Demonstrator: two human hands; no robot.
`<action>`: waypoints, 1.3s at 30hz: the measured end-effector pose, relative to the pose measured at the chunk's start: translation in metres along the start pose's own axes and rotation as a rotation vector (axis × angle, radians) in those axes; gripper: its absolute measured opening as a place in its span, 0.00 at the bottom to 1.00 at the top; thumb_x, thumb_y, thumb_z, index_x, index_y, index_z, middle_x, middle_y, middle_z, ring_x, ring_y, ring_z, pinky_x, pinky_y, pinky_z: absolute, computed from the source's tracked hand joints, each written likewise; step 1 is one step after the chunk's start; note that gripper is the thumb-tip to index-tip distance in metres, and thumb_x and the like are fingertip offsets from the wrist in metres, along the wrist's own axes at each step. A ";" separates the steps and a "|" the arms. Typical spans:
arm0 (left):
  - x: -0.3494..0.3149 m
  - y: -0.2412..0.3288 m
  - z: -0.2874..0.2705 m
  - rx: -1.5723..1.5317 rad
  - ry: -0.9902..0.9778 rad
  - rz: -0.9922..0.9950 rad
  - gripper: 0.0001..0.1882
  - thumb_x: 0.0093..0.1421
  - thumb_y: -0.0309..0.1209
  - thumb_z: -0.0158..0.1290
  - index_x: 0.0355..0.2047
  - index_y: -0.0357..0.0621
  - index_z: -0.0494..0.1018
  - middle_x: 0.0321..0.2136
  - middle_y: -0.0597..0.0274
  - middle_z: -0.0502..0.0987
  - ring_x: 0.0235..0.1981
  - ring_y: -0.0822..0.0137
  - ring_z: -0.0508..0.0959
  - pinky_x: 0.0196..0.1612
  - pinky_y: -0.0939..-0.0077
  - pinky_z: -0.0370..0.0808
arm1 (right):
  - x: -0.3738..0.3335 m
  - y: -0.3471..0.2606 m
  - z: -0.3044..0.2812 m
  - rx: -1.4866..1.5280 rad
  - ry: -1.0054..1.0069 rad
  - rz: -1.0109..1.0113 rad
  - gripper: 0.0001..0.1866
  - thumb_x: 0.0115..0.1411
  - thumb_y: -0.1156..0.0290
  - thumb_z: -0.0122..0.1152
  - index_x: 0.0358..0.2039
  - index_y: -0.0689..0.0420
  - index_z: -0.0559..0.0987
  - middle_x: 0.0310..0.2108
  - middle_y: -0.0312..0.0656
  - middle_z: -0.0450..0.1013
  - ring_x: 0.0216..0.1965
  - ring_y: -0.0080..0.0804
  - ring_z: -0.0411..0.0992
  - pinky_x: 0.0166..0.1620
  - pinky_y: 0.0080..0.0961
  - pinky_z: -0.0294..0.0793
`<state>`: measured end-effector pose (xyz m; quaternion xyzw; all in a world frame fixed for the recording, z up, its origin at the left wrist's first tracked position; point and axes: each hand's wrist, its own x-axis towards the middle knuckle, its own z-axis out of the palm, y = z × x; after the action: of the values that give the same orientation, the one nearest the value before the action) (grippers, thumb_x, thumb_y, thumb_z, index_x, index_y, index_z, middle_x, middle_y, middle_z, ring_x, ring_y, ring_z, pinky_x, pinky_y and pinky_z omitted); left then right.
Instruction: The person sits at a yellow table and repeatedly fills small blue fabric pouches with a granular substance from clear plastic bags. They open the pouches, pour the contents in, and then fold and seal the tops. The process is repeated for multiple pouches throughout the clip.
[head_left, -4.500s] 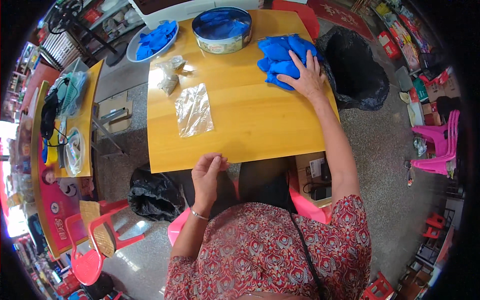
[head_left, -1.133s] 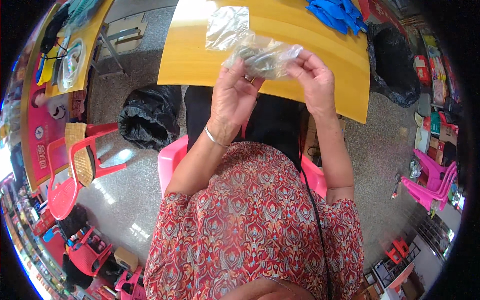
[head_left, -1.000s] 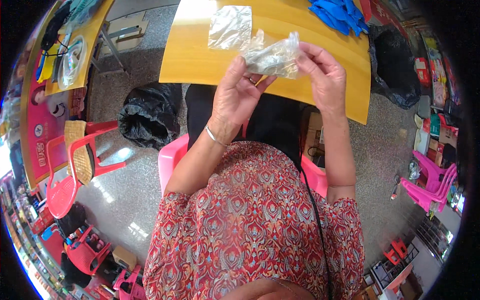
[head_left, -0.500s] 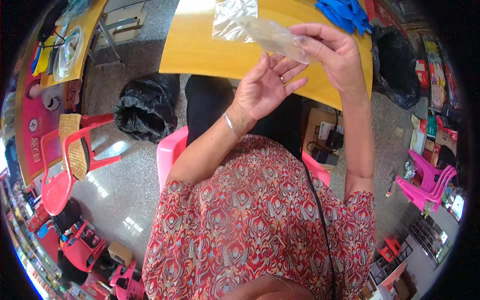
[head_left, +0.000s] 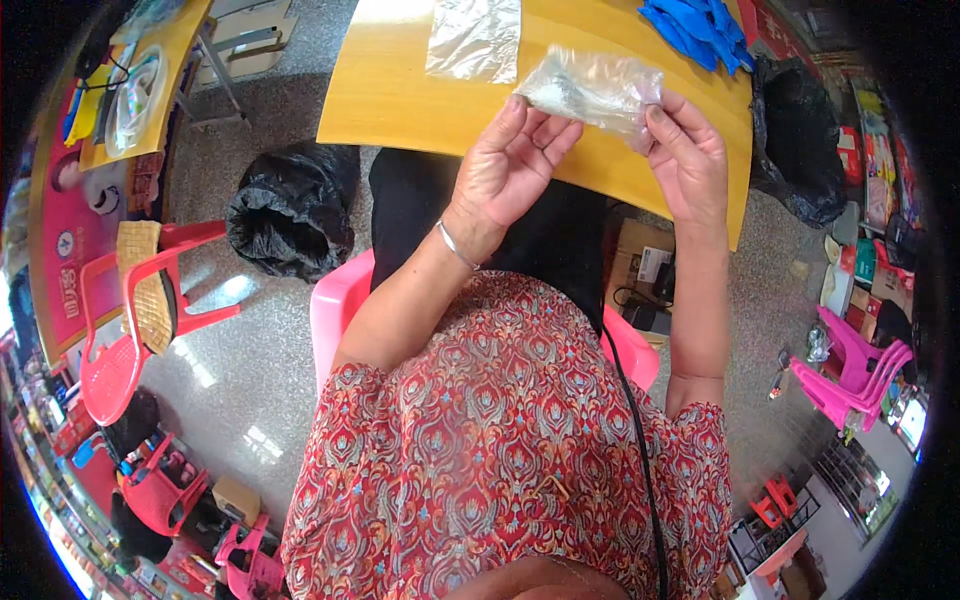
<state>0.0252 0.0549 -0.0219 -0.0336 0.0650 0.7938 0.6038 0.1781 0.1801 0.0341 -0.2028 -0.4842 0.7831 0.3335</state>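
Observation:
A clear plastic bag (head_left: 600, 82) is stretched out between my two hands, above the near edge of the yellow table. Something pale and greyish shows through it, but I cannot make out what. My right hand (head_left: 690, 160) pinches the bag's right end between thumb and fingers. At the left corner, my left hand (head_left: 505, 165) has its thumb on the film and its fingers curled beneath; it wears a bracelet at the wrist. A second clear plastic bag (head_left: 475, 40) lies flat on the table, beyond my left hand.
Crumpled blue material (head_left: 697, 35) lies on the far right of the yellow table (head_left: 380, 95). Black bags stand on the floor left (head_left: 292, 215) and right (head_left: 800, 140) of it. A red chair (head_left: 115, 370) is farther left; pink stools (head_left: 850, 370) are at right.
My left thumb and fingers have closed on the bag's left corner. My right hand has come down slightly. The bag now spreads wider and flatter between them.

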 end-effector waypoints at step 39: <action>-0.014 -0.005 0.009 0.226 0.086 -0.194 0.20 0.62 0.33 0.50 0.52 0.40 0.64 0.48 0.56 0.73 0.49 0.60 0.73 0.54 0.59 0.70 | -0.014 0.001 -0.005 -0.062 0.124 0.014 0.12 0.59 0.80 0.54 0.44 0.66 0.75 0.39 0.42 0.75 0.39 0.25 0.73 0.46 0.24 0.73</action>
<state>0.0339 0.0445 -0.0111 -0.0055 0.1761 0.7170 0.6744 0.1909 0.1726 0.0308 -0.2644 -0.4850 0.7561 0.3510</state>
